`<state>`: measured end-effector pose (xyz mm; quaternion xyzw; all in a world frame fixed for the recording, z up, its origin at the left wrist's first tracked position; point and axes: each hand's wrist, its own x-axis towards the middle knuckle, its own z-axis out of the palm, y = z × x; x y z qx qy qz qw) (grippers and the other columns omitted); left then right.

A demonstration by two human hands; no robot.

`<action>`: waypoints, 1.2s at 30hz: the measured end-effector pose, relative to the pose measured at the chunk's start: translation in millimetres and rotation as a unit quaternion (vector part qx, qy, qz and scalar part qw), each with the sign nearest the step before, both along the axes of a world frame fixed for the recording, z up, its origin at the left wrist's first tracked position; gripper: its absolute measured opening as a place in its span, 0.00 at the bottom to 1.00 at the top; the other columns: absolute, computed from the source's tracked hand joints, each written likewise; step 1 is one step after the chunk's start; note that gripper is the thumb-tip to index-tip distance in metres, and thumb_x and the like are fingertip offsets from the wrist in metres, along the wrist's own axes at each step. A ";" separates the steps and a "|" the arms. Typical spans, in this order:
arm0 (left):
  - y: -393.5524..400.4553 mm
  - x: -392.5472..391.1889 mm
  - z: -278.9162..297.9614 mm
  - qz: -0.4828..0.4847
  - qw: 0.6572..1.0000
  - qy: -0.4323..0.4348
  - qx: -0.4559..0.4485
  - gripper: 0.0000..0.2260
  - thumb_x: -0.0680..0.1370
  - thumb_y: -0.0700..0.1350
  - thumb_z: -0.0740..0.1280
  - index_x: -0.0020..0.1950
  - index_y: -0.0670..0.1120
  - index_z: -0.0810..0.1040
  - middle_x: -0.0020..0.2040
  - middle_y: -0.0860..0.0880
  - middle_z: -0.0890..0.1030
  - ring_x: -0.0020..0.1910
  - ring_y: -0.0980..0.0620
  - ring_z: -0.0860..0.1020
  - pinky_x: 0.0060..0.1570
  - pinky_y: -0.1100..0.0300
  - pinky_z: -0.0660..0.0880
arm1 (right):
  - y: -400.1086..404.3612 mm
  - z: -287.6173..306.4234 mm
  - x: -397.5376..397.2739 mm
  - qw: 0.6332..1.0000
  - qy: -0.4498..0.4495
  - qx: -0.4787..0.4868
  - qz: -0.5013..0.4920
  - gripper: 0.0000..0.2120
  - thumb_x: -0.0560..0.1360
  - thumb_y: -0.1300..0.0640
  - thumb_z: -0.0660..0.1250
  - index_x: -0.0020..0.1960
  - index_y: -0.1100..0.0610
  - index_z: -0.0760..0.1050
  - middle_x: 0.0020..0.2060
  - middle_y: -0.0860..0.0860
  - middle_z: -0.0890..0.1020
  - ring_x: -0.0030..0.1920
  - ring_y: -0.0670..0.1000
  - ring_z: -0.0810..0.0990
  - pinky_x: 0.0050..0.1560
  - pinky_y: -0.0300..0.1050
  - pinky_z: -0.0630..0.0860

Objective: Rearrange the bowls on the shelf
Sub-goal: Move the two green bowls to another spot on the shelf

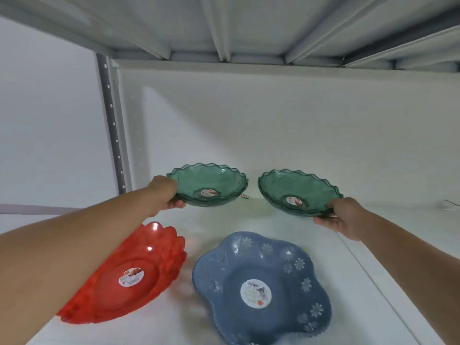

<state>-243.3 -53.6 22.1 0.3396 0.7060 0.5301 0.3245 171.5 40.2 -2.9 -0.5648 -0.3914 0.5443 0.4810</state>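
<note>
Two see-through green bowls with wavy rims are at the back of the white shelf (286,225). My left hand (165,194) grips the left green bowl (211,181) by its left rim. My right hand (342,217) holds the right green bowl (296,189) at its lower right rim; this bowl is tilted toward me. Closer to me, a red scalloped bowl (139,277) lies at the front left, partly hidden by my left forearm. A blue flower-shaped bowl (261,282) with daisy cut-outs lies at the front centre. Each bowl carries a round sticker inside.
A grey perforated upright (113,125) stands at the shelf's back left. The ribbed underside of the shelf above (224,28) hangs close overhead. A small tag (245,196) lies between the green bowls, and a thin wire (450,202) at the far right.
</note>
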 end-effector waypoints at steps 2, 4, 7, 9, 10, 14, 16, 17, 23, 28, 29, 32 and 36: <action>-6.9 34.9 1.8 0.015 1.000 -0.004 0.017 0.12 0.83 0.33 0.56 0.54 0.35 0.79 0.41 0.37 0.83 0.24 0.45 0.79 0.20 0.62 0.78 | -4.0 2.0 34.7 1.000 -0.008 0.007 0.000 0.16 0.85 0.69 0.54 0.68 0.67 0.75 0.49 0.61 0.83 0.44 0.60 0.85 0.27 0.47 0.84; -10.0 68.8 -0.2 0.026 0.999 -0.012 0.035 0.12 0.83 0.33 0.57 0.55 0.36 0.80 0.42 0.38 0.84 0.22 0.46 0.79 0.20 0.62 0.77 | -9.4 5.7 72.2 1.000 -0.014 0.020 0.004 0.17 0.85 0.69 0.54 0.68 0.66 0.76 0.49 0.61 0.84 0.43 0.59 0.85 0.28 0.46 0.84; -13.7 121.7 -1.9 0.033 0.998 -0.038 0.043 0.12 0.83 0.34 0.57 0.56 0.38 0.80 0.45 0.39 0.85 0.21 0.48 0.80 0.21 0.63 0.78 | -18.8 14.7 127.9 0.999 -0.021 0.028 0.003 0.16 0.85 0.68 0.53 0.64 0.64 0.78 0.47 0.61 0.85 0.42 0.58 0.85 0.27 0.46 0.84; -17.9 156.1 -0.8 0.035 0.997 -0.054 0.045 0.11 0.84 0.35 0.57 0.56 0.38 0.79 0.46 0.39 0.85 0.22 0.49 0.80 0.22 0.63 0.78 | -23.8 20.2 159.0 0.999 -0.026 0.026 0.001 0.15 0.85 0.67 0.53 0.60 0.63 0.78 0.45 0.60 0.85 0.41 0.58 0.85 0.26 0.47 0.84; -22.0 172.9 -0.8 0.037 0.997 -0.059 0.044 0.11 0.84 0.34 0.56 0.55 0.39 0.79 0.45 0.39 0.84 0.22 0.49 0.80 0.22 0.64 0.78 | -25.9 22.5 171.9 0.999 -0.032 0.024 0.000 0.14 0.85 0.66 0.54 0.58 0.62 0.78 0.45 0.60 0.85 0.40 0.58 0.86 0.26 0.46 0.84; -31.5 220.2 -0.7 0.039 0.997 -0.059 0.037 0.12 0.85 0.34 0.55 0.56 0.37 0.78 0.45 0.38 0.83 0.26 0.46 0.80 0.20 0.64 0.77 | -30.1 29.4 208.1 0.999 -0.047 0.021 0.004 0.13 0.86 0.64 0.55 0.54 0.62 0.79 0.44 0.60 0.85 0.40 0.58 0.86 0.26 0.45 0.83; -30.7 233.2 2.9 0.034 0.997 -0.051 0.036 0.12 0.85 0.33 0.55 0.57 0.36 0.78 0.45 0.38 0.83 0.24 0.46 0.80 0.20 0.63 0.77 | -32.1 27.8 220.1 0.999 -0.043 0.020 0.001 0.13 0.86 0.65 0.55 0.55 0.62 0.79 0.44 0.60 0.86 0.40 0.58 0.86 0.26 0.45 0.83; -28.0 238.2 4.0 0.031 0.998 -0.047 0.036 0.12 0.85 0.34 0.55 0.57 0.37 0.78 0.46 0.38 0.84 0.22 0.47 0.80 0.21 0.63 0.78 | -33.9 26.1 225.7 0.999 -0.039 0.016 -0.002 0.13 0.86 0.65 0.55 0.56 0.63 0.79 0.45 0.60 0.86 0.39 0.58 0.86 0.27 0.45 0.83; 4.4 260.8 -13.5 0.008 0.996 -0.087 0.021 0.12 0.85 0.35 0.58 0.63 0.37 0.80 0.46 0.39 0.85 0.23 0.48 0.82 0.21 0.64 0.77 | -46.4 11.4 258.8 0.998 -0.025 -0.044 -0.041 0.10 0.84 0.68 0.60 0.60 0.67 0.79 0.44 0.62 0.85 0.34 0.59 0.87 0.27 0.47 0.84; 25.6 296.1 -21.1 -0.005 0.998 -0.066 0.014 0.14 0.85 0.36 0.57 0.63 0.38 0.79 0.50 0.39 0.86 0.22 0.48 0.81 0.19 0.64 0.76 | -43.3 7.8 293.3 0.996 -0.044 -0.036 -0.069 0.12 0.85 0.67 0.58 0.61 0.65 0.79 0.46 0.63 0.85 0.36 0.60 0.86 0.26 0.46 0.84; 29.6 304.9 -20.9 -0.011 0.998 -0.063 0.009 0.14 0.84 0.36 0.57 0.64 0.38 0.80 0.51 0.39 0.86 0.22 0.48 0.81 0.19 0.64 0.76 | -41.5 8.8 303.5 0.996 -0.043 -0.035 -0.076 0.12 0.85 0.67 0.58 0.62 0.65 0.79 0.46 0.63 0.85 0.34 0.59 0.87 0.27 0.46 0.84; 45.0 333.3 -18.6 -0.021 0.999 -0.050 0.000 0.14 0.84 0.36 0.58 0.65 0.37 0.79 0.51 0.37 0.86 0.21 0.48 0.81 0.19 0.63 0.76 | -32.5 12.4 339.1 0.995 -0.034 -0.032 -0.088 0.13 0.84 0.67 0.58 0.63 0.66 0.79 0.47 0.63 0.86 0.31 0.59 0.88 0.28 0.47 0.85; 66.7 389.0 -12.0 -0.026 0.999 -0.046 0.005 0.15 0.84 0.36 0.57 0.65 0.36 0.79 0.47 0.38 0.85 0.22 0.47 0.82 0.20 0.63 0.78 | -17.8 16.6 390.4 0.996 -0.015 -0.029 -0.087 0.11 0.84 0.67 0.61 0.62 0.66 0.80 0.46 0.62 0.86 0.41 0.60 0.86 0.30 0.50 0.86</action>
